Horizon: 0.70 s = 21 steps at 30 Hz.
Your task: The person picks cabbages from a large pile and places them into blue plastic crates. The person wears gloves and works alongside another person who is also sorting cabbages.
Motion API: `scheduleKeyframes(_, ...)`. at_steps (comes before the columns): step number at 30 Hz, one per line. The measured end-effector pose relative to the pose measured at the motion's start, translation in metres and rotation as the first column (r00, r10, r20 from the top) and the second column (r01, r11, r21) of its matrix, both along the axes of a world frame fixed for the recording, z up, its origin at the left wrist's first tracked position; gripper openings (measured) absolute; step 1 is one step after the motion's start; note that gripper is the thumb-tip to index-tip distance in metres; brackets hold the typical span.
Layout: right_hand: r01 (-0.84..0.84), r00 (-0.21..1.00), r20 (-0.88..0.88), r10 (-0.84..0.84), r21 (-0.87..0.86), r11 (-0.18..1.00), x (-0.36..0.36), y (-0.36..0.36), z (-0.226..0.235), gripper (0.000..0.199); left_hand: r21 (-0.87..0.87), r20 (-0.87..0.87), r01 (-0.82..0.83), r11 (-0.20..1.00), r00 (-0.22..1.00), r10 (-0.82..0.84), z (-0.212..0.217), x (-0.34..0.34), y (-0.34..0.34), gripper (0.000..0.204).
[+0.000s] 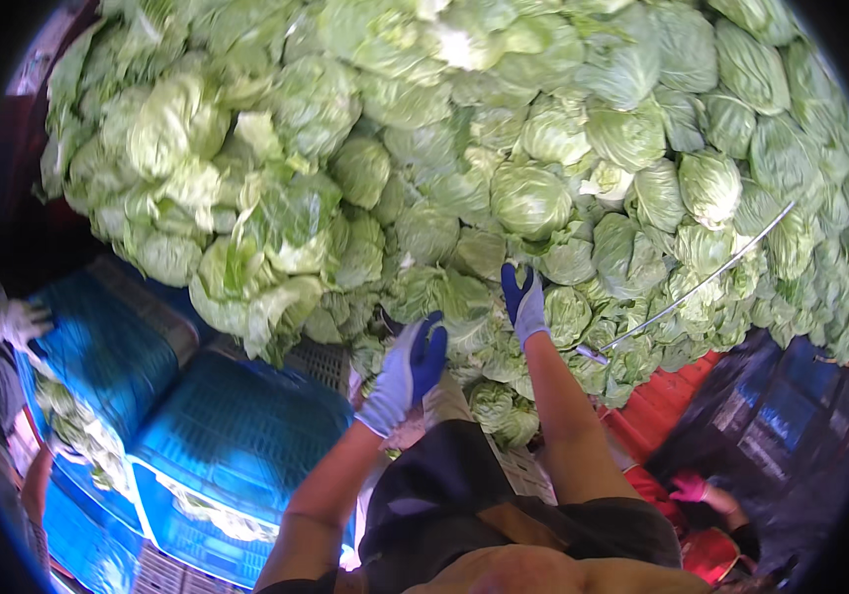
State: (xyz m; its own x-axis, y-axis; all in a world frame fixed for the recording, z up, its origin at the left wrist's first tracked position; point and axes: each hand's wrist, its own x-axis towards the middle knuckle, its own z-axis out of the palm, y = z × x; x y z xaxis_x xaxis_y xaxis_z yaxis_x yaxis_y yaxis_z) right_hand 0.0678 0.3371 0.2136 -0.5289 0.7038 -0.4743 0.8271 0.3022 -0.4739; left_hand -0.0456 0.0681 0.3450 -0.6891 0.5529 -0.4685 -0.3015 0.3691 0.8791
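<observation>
A large heap of green cabbages (415, 233) rises in front of me. My left hand (410, 368), in a pale glove with a blue palm, is at the heap's near edge, fingers stretched and thumb apart, holding nothing visible. My right hand (525, 302), gloved alike, reaches farther in, with its blue fingers apart just below a round cabbage (531, 201). Whether its fingertips touch the leaves, I cannot tell. Smaller cabbage heads (492, 404) sit low between my forearms. Right of my right hand, a long thin metal rod (697, 287) with a purplish end lies across the cabbages.
Blue-wrapped crates (236, 436) are stacked at left, some showing cabbages. Another person's white-gloved hand (22, 323) rests on one. At lower right, a person with a pink glove (689, 486) is beside dark sheeting (741, 465) and a red ridged panel (667, 401).
</observation>
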Motion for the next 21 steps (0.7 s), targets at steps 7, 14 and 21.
scheduleKeyframes(7,-0.078,0.750,-0.646,-0.142,-0.300,0.951,-0.205,0.089,0.177,0.044,-0.096,-0.458,-0.155,0.983,0.884,0.094,-0.005,-0.135,-0.065,0.031)
scheduleKeyframes(14,-0.319,0.947,-0.223,0.232,-0.556,0.767,-0.247,-0.007,0.136,0.061,-0.101,-0.363,-0.724,0.682,0.665,0.652,0.028,-0.205,-0.155,0.037)
scheduleKeyframes(21,-0.231,0.904,-0.393,-0.168,-0.779,0.583,-0.293,-0.176,0.039,0.059,-0.713,-0.563,-0.209,0.669,0.740,-0.369,-0.007,-0.236,-0.084,0.053)
